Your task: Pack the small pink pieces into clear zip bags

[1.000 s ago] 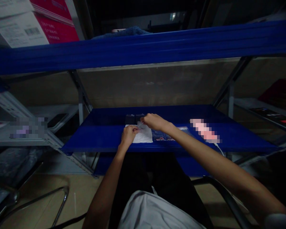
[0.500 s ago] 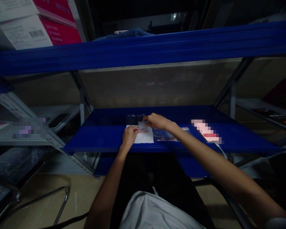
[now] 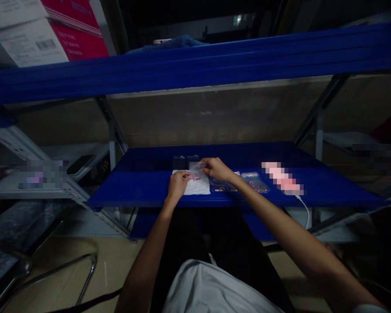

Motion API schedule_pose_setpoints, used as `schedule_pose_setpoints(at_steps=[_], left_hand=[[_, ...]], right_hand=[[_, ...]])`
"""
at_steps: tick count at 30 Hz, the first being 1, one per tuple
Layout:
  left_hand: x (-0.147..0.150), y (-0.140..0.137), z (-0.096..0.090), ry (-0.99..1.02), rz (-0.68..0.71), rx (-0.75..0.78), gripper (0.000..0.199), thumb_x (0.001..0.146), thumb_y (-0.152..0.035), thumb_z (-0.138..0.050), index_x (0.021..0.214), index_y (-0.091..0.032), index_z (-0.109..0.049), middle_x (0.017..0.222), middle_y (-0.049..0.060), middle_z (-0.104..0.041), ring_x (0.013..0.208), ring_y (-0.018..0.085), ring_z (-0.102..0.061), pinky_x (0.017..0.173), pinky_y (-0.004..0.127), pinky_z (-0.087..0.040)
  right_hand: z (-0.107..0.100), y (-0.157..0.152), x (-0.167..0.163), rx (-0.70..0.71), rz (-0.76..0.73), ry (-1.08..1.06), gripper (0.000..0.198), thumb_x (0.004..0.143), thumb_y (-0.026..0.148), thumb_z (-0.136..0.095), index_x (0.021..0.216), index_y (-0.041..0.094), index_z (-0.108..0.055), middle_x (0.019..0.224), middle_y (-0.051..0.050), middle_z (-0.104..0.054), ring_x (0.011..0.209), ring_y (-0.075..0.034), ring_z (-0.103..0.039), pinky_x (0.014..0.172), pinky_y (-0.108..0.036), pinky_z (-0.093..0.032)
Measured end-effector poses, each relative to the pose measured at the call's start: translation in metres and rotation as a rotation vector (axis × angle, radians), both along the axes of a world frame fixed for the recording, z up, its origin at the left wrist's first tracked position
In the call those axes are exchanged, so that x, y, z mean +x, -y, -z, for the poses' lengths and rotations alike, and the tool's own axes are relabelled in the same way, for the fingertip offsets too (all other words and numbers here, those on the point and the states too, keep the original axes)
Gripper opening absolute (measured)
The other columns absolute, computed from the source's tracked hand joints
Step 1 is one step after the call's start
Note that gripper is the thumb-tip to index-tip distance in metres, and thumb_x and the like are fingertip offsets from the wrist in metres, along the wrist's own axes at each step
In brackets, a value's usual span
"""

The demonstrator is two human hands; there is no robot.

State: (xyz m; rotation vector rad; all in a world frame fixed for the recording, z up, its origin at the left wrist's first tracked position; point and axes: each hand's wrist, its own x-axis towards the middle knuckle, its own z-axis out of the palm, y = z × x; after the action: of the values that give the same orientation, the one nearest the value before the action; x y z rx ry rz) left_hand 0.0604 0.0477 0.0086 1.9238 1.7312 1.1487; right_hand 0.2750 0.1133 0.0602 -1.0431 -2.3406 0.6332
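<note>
Seen from above in dim light, a seated person reaches both bare arms to a blue shelf (image 3: 143, 184). The left hand (image 3: 177, 183) rests on a white sheet (image 3: 198, 187) lying flat near the shelf's front edge, its grip pinched together on one end of a small clear packet (image 3: 195, 170). The right hand (image 3: 217, 168) has its grip closed on the packet's other end. The packet is see-through, with small pink bits inside, held just above the sheet. More clear packets (image 3: 239, 181) lie just right of the sheet; two dark boxes (image 3: 185, 161) sit behind it.
</note>
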Motion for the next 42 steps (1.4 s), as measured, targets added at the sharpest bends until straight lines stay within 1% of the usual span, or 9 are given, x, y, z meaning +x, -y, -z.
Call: schedule_pose_setpoints(at_steps=[9,18,25,28,32,34,37,40,42], left_hand=[[0.005,0.001,0.0,-0.009,-0.019,0.001,0.023,0.093,-0.014,-0.07,0.114,-0.016,-0.08,0.106,0.012,-0.081,0.095,0.021,-0.075,0.092,0.031,-0.057],[0.01,-0.001,0.005,-0.036,-0.042,0.012,0.027,0.095,-0.013,-0.065,0.117,-0.018,-0.079,0.113,0.012,-0.081,0.101,0.021,-0.076,0.096,0.031,-0.056],[0.011,0.0,0.003,0.046,-0.061,0.015,0.027,0.09,-0.007,-0.068,0.112,-0.018,-0.078,0.1,0.01,-0.081,0.091,0.021,-0.075,0.09,0.031,-0.057],[0.014,-0.001,0.0,0.187,-0.079,0.074,0.028,0.088,-0.01,-0.072,0.115,-0.019,-0.076,0.106,0.009,-0.08,0.091,0.02,-0.074,0.091,0.033,-0.057],[0.03,-0.005,-0.006,0.656,0.003,0.028,0.042,0.084,-0.021,-0.081,0.123,-0.015,-0.069,0.116,0.015,-0.078,0.094,0.02,-0.075,0.085,0.031,-0.059],[0.039,-0.008,-0.009,0.83,0.082,-0.044,0.039,0.086,-0.023,-0.077,0.123,-0.013,-0.067,0.111,0.015,-0.079,0.09,0.019,-0.076,0.078,0.028,-0.059],[0.043,-0.013,-0.015,0.848,0.089,-0.111,0.03,0.087,-0.02,-0.072,0.116,-0.013,-0.07,0.097,0.01,-0.079,0.078,0.016,-0.073,0.065,0.022,-0.055],[0.037,-0.02,-0.024,0.727,0.156,-0.203,0.03,0.083,-0.013,-0.071,0.113,-0.014,-0.074,0.087,0.007,-0.077,0.073,0.015,-0.072,0.059,0.02,-0.052],[0.032,-0.029,-0.032,0.644,0.233,-0.28,0.033,0.083,-0.011,-0.069,0.115,-0.015,-0.076,0.085,0.006,-0.077,0.072,0.015,-0.072,0.059,0.021,-0.051]], right_hand=[[-0.004,0.005,-0.003,0.006,0.043,-0.044,0.038,0.09,0.011,-0.07,0.128,0.012,-0.068,0.085,-0.005,-0.078,0.074,-0.018,-0.071,0.071,-0.025,-0.047],[0.006,0.006,-0.013,0.018,0.091,-0.082,0.031,0.09,0.013,-0.069,0.121,0.014,-0.07,0.079,-0.004,-0.076,0.073,-0.018,-0.071,0.069,-0.025,-0.047],[0.01,0.002,-0.008,-0.013,0.137,-0.204,0.028,0.087,0.021,-0.073,0.114,0.016,-0.07,0.076,-0.003,-0.075,0.069,-0.018,-0.07,0.065,-0.026,-0.048],[0.01,0.001,-0.007,-0.082,0.184,-0.374,0.018,0.085,0.022,-0.073,0.102,0.019,-0.068,0.072,-0.001,-0.073,0.068,-0.019,-0.071,0.065,-0.027,-0.052],[0.01,0.011,-0.011,-0.399,0.226,-0.782,0.022,0.082,0.027,-0.077,0.093,0.022,-0.059,0.082,-0.005,-0.076,0.073,-0.021,-0.076,0.066,-0.029,-0.06],[0.01,0.02,-0.013,-0.535,0.239,-0.864,0.028,0.08,0.029,-0.08,0.092,0.022,-0.056,0.09,-0.008,-0.078,0.079,-0.022,-0.078,0.07,-0.031,-0.063],[0.006,0.029,-0.01,-0.585,0.292,-0.763,0.027,0.08,0.028,-0.079,0.096,0.022,-0.058,0.098,-0.01,-0.079,0.088,-0.023,-0.078,0.07,-0.03,-0.062],[0.0,0.025,0.003,-0.461,0.353,-0.633,0.032,0.082,0.031,-0.075,0.109,0.019,-0.062,0.1,-0.011,-0.079,0.092,-0.023,-0.076,0.065,-0.026,-0.057],[-0.002,0.017,0.011,-0.434,0.321,-0.559,0.032,0.082,0.027,-0.074,0.111,0.018,-0.066,0.097,-0.01,-0.079,0.087,-0.022,-0.075,0.06,-0.024,-0.053]])
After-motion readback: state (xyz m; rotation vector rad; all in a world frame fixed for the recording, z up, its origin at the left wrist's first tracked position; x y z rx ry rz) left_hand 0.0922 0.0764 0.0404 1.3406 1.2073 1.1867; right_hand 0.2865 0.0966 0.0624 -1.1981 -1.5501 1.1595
